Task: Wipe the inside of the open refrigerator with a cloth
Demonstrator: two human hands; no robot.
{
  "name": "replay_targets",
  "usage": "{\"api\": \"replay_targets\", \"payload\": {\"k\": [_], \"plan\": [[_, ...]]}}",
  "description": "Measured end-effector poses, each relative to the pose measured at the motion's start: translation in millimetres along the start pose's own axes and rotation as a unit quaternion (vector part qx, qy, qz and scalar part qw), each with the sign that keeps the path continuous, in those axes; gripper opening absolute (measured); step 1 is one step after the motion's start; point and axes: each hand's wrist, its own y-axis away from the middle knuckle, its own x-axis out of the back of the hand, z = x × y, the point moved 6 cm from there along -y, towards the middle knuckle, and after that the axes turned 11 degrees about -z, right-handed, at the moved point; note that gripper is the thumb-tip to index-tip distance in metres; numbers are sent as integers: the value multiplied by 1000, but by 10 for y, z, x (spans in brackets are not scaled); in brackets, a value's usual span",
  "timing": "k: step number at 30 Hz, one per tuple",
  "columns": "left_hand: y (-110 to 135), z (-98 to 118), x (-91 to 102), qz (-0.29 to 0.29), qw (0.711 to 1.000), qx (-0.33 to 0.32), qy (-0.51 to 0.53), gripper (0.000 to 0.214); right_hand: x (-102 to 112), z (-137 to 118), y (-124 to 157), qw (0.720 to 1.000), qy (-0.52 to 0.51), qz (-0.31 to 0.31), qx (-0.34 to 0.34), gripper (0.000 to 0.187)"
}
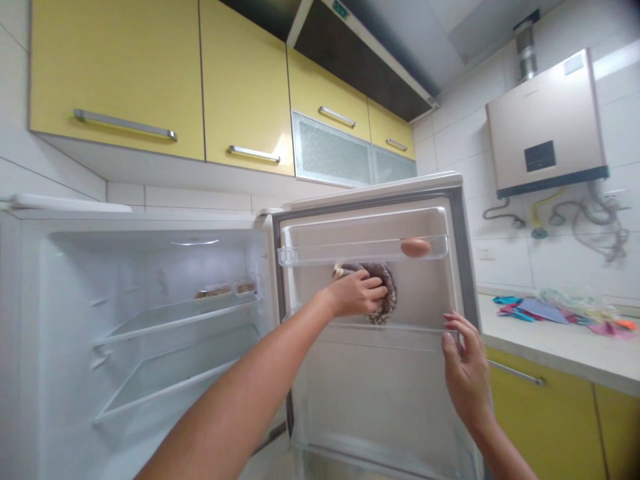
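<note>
An open white fridge door [380, 393] faces me, its inner side showing. My left hand [356, 293] is closed on a brown-grey cloth [386, 288], pressing it against the door's inner wall between two door shelves. My right hand [466, 363] grips the door's right edge, fingers curled round it at the lower shelf's end. One egg [415, 247] lies at the right end of the clear upper door shelf [350, 252].
The fridge interior [150, 313] is on the left, with clear shelves and small food packs [225, 290] at the back. Yellow cabinets hang above. A white counter [565, 343] on the right holds colourful cloths [560, 310]; a water heater [547, 127] is mounted above.
</note>
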Motion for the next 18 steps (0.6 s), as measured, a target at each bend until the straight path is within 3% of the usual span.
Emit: {"api": "replay_targets", "payload": {"k": [4, 6, 7, 9, 11, 14, 18], "plan": [[531, -170, -178, -101, 982, 134, 87, 38, -8, 38, 0, 1000, -11, -4, -10, 31], [860, -303, -273, -137, 932, 270, 201, 55, -12, 53, 4, 1000, -12, -4, -14, 31], [1048, -379, -311, -121, 882, 359, 281, 61, -13, 58, 7, 1000, -10, -4, -14, 32], [1409, -471, -372, -42, 745, 515, 421, 62, -12, 59, 12, 1000, -4, -2, -10, 32], [1637, -470, -403, 42, 631, 594, 497, 47, -7, 51, 15, 1000, 7, 2, 3, 32], [1729, -359, -441, 125, 522, 617, 575, 24, -2, 43, 14, 999, 22, 6, 27, 32], [1753, -55, -552, 239, 316, 596, 698, 22, 14, 74, 1, 999, 39, -1, 27, 33]]}}
